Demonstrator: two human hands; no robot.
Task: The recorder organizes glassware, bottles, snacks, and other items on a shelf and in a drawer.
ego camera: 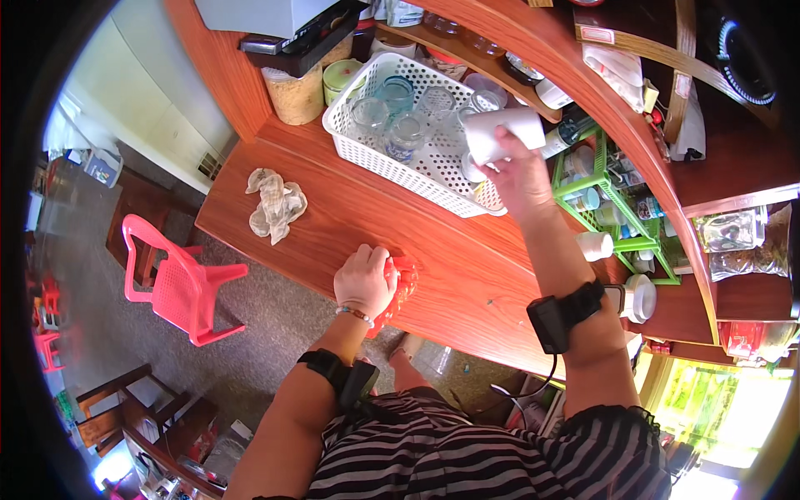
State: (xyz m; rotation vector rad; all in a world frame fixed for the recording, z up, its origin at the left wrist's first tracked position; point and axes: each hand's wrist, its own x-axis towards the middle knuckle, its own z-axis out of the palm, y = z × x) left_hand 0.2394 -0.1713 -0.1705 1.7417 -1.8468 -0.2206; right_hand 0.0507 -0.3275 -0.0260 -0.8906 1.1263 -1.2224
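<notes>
My right hand (517, 175) holds a white cylinder (505, 134), perhaps a cup or a paper roll, above the right end of a white perforated plastic basket (400, 178). In the basket stand several glass jars (409, 131), one of them bluish (397, 94). My left hand (365, 278) is closed on a red plastic bag (403, 284) at the near edge of the wooden counter (462, 300). What the bag holds cannot be told. A crumpled, stained cloth (277, 205) lies on the counter to the left.
Behind the basket are a large jar of pale food (295, 94) and a shelf edge (475, 59). On the right stand a green plastic rack (609, 194) with small containers and a white cup (594, 245). A pink plastic chair (178, 287) stands on the floor at left.
</notes>
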